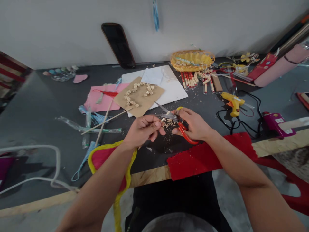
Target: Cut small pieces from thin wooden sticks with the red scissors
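Note:
My right hand (193, 125) grips a pair of scissors (184, 133) with orange-red handles, its blades parted and pointing left. Between the fingers of my left hand (146, 129) is a thin wooden stick (165, 116), its tip reaching the scissor blades. Below the blades, short cut stick pieces (170, 123) lie scattered on the dark table. Just beyond my hands, a brown paper square (140, 111) bears clusters of small pale wooden pieces (131, 100).
Long sticks (106, 121) lie at left near blue tassels (96, 116) and pink paper (90, 100). A yellow glue gun (233, 103) with black cord stands right. Behind are a wicker basket (193, 68) and a leaning phone (118, 45). Red cloth (190, 164) lines the front edge.

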`<action>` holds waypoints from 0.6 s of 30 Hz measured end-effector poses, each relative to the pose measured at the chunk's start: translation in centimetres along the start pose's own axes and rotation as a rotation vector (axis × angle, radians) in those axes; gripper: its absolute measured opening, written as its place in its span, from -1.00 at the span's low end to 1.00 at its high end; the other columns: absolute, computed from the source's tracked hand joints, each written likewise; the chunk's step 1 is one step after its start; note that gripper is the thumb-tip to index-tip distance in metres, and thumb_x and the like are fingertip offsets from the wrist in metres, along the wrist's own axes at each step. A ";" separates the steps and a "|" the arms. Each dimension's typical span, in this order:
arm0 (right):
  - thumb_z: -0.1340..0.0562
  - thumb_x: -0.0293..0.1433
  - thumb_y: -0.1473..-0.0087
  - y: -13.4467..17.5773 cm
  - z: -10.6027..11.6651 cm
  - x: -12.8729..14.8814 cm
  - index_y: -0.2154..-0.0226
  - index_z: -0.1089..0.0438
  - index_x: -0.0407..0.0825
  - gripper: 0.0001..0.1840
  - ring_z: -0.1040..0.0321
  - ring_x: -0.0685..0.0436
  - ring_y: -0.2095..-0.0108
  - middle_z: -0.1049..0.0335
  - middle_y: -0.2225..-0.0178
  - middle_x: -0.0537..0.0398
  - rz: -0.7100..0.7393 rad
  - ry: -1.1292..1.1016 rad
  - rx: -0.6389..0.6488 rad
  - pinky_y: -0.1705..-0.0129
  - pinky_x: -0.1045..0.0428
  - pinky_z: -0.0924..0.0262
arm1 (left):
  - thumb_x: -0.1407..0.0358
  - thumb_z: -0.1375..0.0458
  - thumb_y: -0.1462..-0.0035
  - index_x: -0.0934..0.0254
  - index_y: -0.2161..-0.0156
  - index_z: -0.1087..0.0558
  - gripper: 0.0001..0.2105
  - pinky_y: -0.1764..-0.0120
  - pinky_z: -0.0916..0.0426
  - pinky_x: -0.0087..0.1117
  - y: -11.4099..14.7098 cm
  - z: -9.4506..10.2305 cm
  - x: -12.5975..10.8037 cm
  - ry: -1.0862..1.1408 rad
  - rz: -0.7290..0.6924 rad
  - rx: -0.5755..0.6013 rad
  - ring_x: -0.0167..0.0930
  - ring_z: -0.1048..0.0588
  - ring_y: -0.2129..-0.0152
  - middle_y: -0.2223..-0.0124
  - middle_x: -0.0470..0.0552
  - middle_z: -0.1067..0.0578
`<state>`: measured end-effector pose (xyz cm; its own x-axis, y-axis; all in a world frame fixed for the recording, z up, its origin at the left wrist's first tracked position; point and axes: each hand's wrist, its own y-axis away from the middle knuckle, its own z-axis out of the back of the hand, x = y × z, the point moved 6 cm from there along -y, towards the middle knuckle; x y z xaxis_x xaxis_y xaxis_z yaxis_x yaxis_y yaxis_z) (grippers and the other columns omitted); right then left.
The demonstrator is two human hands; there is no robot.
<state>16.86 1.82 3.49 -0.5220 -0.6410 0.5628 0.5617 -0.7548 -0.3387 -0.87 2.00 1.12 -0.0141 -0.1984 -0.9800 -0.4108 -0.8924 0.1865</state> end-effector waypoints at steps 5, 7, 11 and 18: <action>-0.17 0.06 -0.10 0.0 0.4 0.5 -0.03 -0.29 -0.04 -0.37 -0.37 -0.28 0.01 -0.41 0.01 -0.16 -0.004 0.037 -0.029 0.00 -0.17 -0.31 | 0.08 -0.27 -0.06 0.36 0.38 -0.43 -0.68 0.74 -0.06 -0.59 0.1 -0.1 -0.2 0.023 -0.016 -0.011 -0.62 -0.29 0.81 0.49 0.04 -0.58; -0.15 0.08 -0.11 0.1 0.5 0.7 -0.01 -0.31 -0.05 -0.37 -0.39 -0.27 0.05 -0.43 0.04 -0.16 -0.040 0.082 -0.051 0.03 -0.15 -0.32 | 0.08 -0.27 -0.06 0.36 0.38 -0.43 -0.68 0.74 -0.06 -0.59 0.2 -0.1 -0.4 0.031 -0.027 -0.031 -0.61 -0.29 0.81 0.49 0.05 -0.58; -0.14 0.11 -0.10 0.2 0.5 1.1 0.02 -0.33 -0.05 -0.37 -0.40 -0.27 0.08 -0.44 0.08 -0.15 -0.088 0.125 -0.069 0.08 -0.13 -0.33 | 0.10 -0.28 -0.05 0.36 0.38 -0.43 -0.70 0.74 -0.06 -0.59 0.2 -0.1 -0.9 0.018 -0.063 -0.079 -0.61 -0.30 0.80 0.47 0.05 -0.59; -0.19 0.08 -0.08 0.1 0.3 0.3 -0.04 -0.29 -0.01 -0.36 -0.39 -0.25 0.07 -0.40 0.04 -0.13 -0.108 0.059 -0.061 0.03 -0.16 -0.33 | 0.18 -0.35 0.03 0.35 0.42 -0.44 -0.73 0.72 -0.12 -0.57 0.1 0.1 -1.2 -0.026 -0.137 -0.179 -0.60 -0.32 0.78 0.45 0.05 -0.60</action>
<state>16.90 1.55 3.84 -0.6150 -0.5611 0.5540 0.4611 -0.8259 -0.3246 -1.03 2.21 2.29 0.0064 -0.0619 -0.9981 -0.2425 -0.9684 0.0585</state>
